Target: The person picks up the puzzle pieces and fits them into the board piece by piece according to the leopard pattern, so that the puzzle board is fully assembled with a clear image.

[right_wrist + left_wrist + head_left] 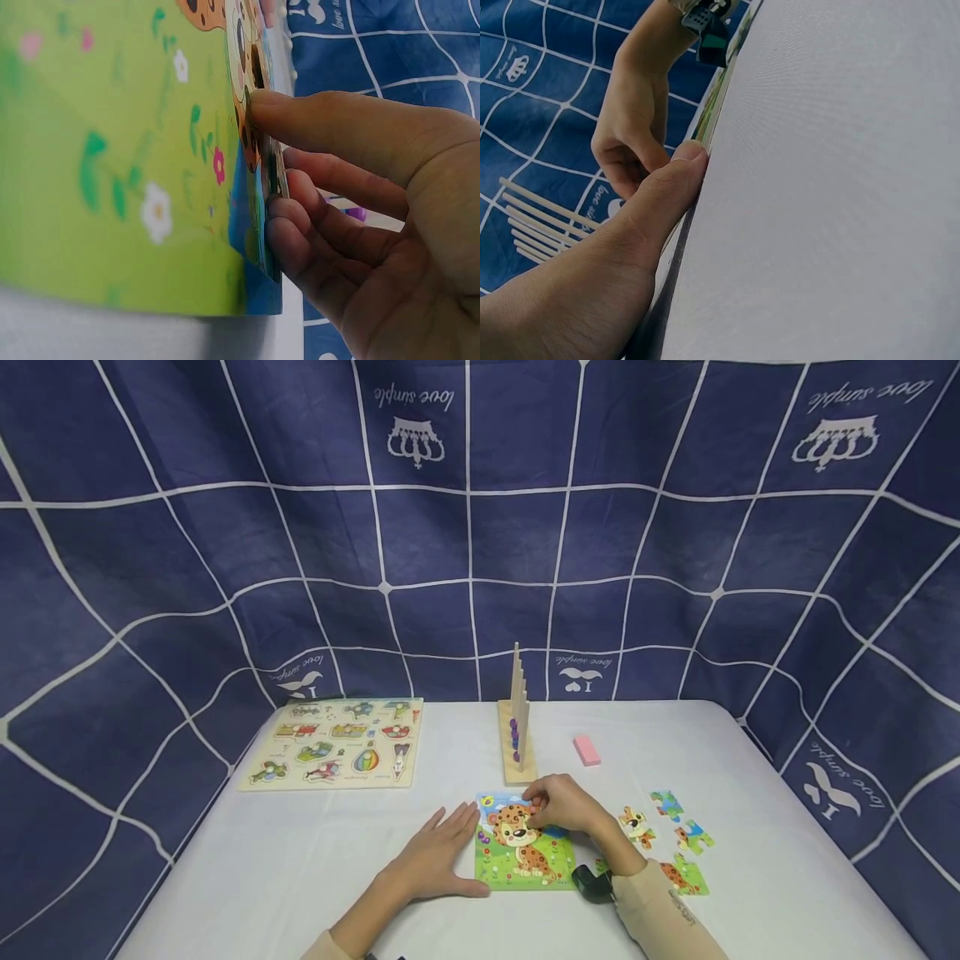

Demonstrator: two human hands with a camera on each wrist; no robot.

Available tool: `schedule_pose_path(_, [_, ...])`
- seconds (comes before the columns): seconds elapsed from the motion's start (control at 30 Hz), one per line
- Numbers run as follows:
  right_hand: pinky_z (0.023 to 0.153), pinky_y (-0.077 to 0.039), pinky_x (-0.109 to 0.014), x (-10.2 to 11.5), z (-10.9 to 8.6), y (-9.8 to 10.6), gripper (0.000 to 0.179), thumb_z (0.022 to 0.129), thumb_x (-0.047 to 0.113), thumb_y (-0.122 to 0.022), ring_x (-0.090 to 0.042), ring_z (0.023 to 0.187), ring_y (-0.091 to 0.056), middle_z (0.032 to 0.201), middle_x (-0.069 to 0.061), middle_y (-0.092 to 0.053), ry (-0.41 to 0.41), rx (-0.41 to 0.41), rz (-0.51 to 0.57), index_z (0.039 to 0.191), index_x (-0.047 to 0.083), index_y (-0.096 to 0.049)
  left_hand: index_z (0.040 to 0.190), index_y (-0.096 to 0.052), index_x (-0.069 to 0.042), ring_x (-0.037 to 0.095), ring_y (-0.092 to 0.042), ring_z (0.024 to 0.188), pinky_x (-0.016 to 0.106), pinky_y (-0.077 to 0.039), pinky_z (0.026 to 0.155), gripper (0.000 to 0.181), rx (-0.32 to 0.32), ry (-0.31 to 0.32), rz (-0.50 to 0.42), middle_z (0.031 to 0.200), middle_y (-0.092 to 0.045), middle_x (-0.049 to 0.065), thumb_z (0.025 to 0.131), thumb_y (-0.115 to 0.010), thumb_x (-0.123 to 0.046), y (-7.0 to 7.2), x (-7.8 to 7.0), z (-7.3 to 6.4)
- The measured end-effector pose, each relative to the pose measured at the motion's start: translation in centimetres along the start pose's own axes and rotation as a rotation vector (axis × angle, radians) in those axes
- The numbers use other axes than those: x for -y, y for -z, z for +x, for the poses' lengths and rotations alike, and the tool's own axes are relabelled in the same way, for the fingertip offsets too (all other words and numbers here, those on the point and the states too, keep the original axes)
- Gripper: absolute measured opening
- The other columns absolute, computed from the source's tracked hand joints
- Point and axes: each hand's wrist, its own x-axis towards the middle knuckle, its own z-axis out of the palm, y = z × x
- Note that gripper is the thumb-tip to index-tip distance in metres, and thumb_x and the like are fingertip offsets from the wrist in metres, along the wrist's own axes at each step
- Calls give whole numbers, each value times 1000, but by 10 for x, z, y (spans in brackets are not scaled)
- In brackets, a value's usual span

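Observation:
A leopard jigsaw puzzle board (517,868) lies on the white table in front of me. My left hand (438,856) is spread flat along its left side, with the thumb at the lower left corner; the left wrist view shows that thumb against the board's edge. Over the board's upper right part, my right hand (564,803) pinches a puzzle piece (253,150) between thumb and fingers. Orange spotted print and a dark eye show on it in the right wrist view, close to the board's surface. The fingers hide part of the piece.
Several loose puzzle pieces (693,837) lie to the right, some partly behind the right forearm. Behind the board stands a wooden peg stand (520,768) with purple beads, and a pink block (587,750) is beside it. A wooden knob puzzle (337,772) occupies the back left.

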Motion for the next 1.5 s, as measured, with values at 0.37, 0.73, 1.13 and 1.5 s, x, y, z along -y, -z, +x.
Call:
schedule_pose_path(0.37, [61, -46, -18, -2, -1, 1, 31, 67, 14, -88, -8, 70, -54, 75, 6, -66, -20, -14, -2, 94, 9, -75, 154, -25, -8, 23, -23, 150, 49, -19, 123, 118, -2, -9, -17, 163, -22, 8, 71, -50, -87, 1, -1, 0])
schedule_pose_path(0.73, [61, -46, -17, 0, 0, 1, 23, 70, 8, -84, -8, 70, -55, 74, 6, -67, -21, -5, 15, 91, 7, -76, 155, -24, -9, 21, -21, 151, 49, -18, 123, 119, 0, -6, 11, 163, -20, 6, 71, -48, -89, 0, -1, 1])
schedule_pose_path(1.13, [64, -47, -19, 2, -1, 1, 25, 69, 10, -85, -8, 71, -55, 76, 4, -68, -28, -35, -45, 92, 8, -75, 155, -24, -8, 23, -23, 151, 49, -20, 123, 119, -9, -8, 8, 163, -21, 8, 71, -49, -88, 1, 0, 1])
schedule_pose_path(1.5, [64, -48, -18, 1, -1, 1, 29, 68, 14, -86, -7, 73, -55, 78, 6, -66, -39, -23, -35, 95, 7, -75, 155, -23, -8, 22, -21, 151, 49, -18, 123, 119, 3, 1, -8, 163, -20, 6, 71, -48, -89, 1, 0, 1])
